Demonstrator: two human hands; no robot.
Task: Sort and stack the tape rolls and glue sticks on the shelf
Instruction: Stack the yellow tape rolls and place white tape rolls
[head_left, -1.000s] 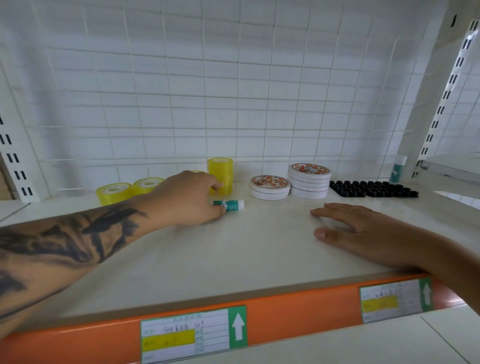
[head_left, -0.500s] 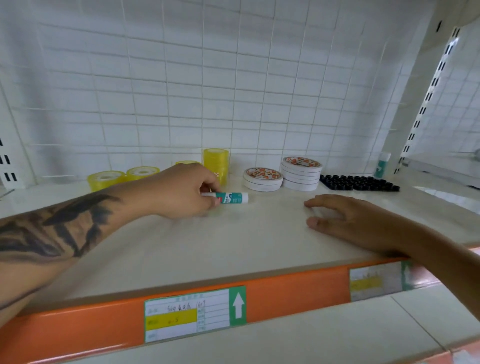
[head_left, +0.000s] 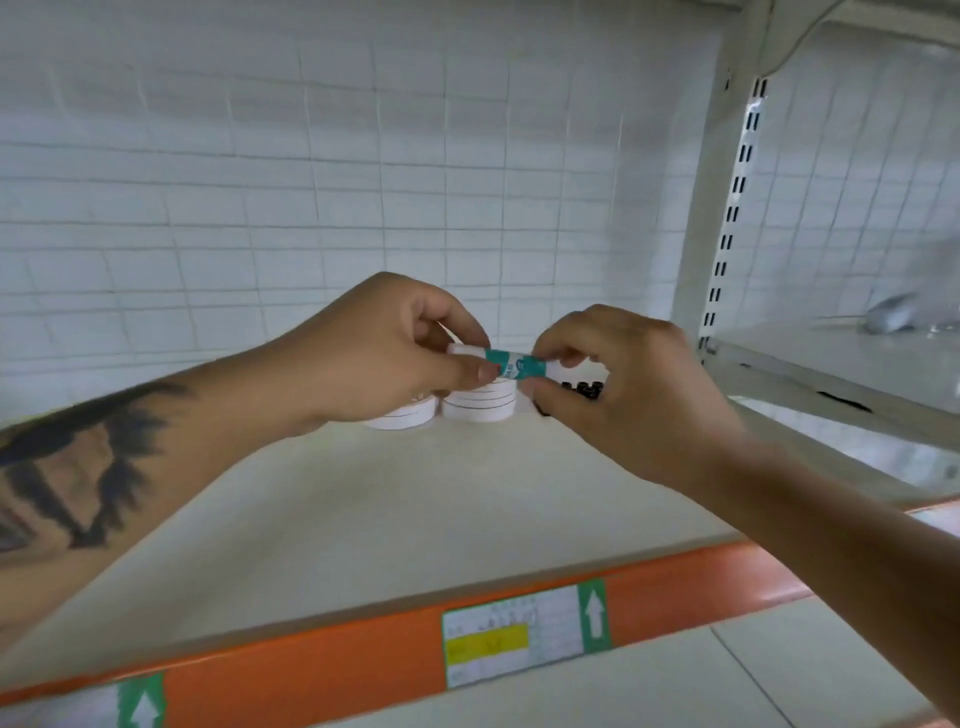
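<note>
A small green-and-white glue stick (head_left: 513, 364) is held level in the air above the shelf (head_left: 415, 514). My left hand (head_left: 384, 353) pinches its left end and my right hand (head_left: 618, 379) pinches its right end. Behind the hands two stacks of white tape rolls (head_left: 478, 405) stand on the shelf, partly hidden. A few black caps (head_left: 584, 388) show between my right fingers. The yellow tape rolls are out of view.
An orange front rail (head_left: 311, 670) with price labels runs along the shelf edge. A white wire grid backs the shelf. A slotted upright post (head_left: 727, 218) stands at the right, with another shelf (head_left: 841, 369) beyond it.
My left hand lifted the glue stick off the shelf. My right hand rose from the shelf and took hold of its other end. The view swung right.
</note>
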